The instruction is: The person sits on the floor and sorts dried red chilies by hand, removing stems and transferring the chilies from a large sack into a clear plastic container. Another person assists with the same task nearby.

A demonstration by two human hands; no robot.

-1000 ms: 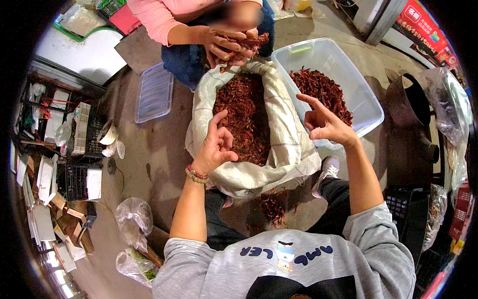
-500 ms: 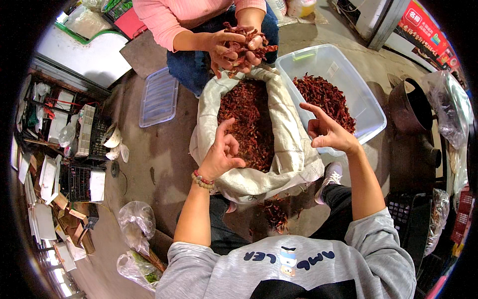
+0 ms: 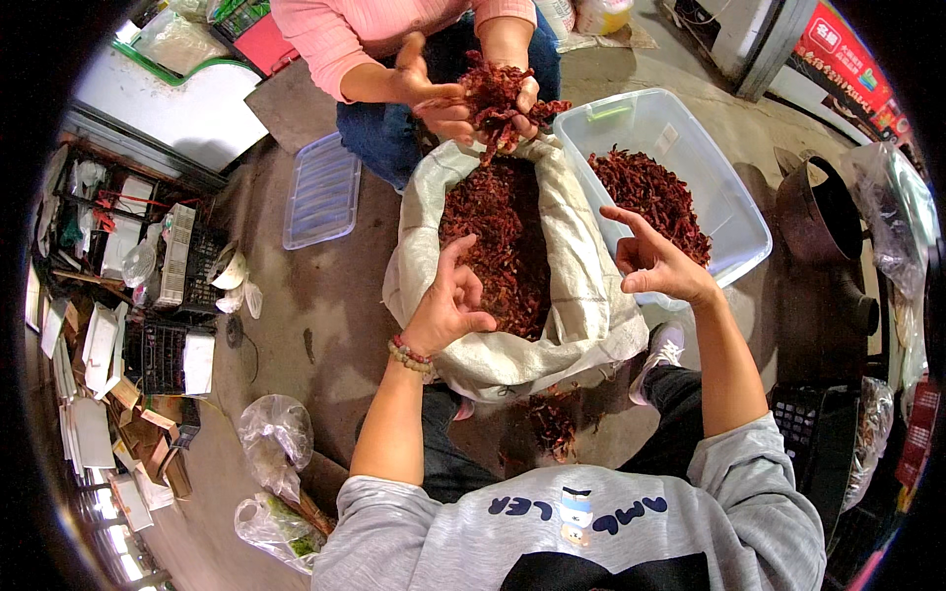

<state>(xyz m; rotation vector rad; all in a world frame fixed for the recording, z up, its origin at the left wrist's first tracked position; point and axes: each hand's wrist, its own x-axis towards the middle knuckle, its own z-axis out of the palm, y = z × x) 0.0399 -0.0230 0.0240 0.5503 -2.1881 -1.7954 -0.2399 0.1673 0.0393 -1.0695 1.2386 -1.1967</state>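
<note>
A white woven sack [image 3: 583, 271] with its rim rolled down stands in front of me, full of dried red chillies [image 3: 493, 251]. Over its near left side hovers my left hand [image 3: 448, 303], thumb and fingers apart, nothing held. My right hand [image 3: 662, 261] is raised beyond the sack's right rim, near the clear plastic tub [image 3: 734, 212]; its forefinger is stretched out and it is empty. More dried chillies [image 3: 650, 197] lie heaped in that tub. Across the sack, a person in a pink top holds a bunch of dried chillies [image 3: 498, 98] above the far rim.
Spilled chillies [image 3: 552, 428] lie on the floor between my feet. A clear lid [image 3: 323, 192] rests left of the sack. Plastic bags [image 3: 276, 438] sit at the lower left, near stacked crates [image 3: 158, 357]. A dark metal pot [image 3: 820, 212] stands right of the tub.
One of the other person's hands has opened and drawn back leftward, while their other hand keeps the chillies. My hands hold nearly the same pose; the whole view has shifted slightly.
</note>
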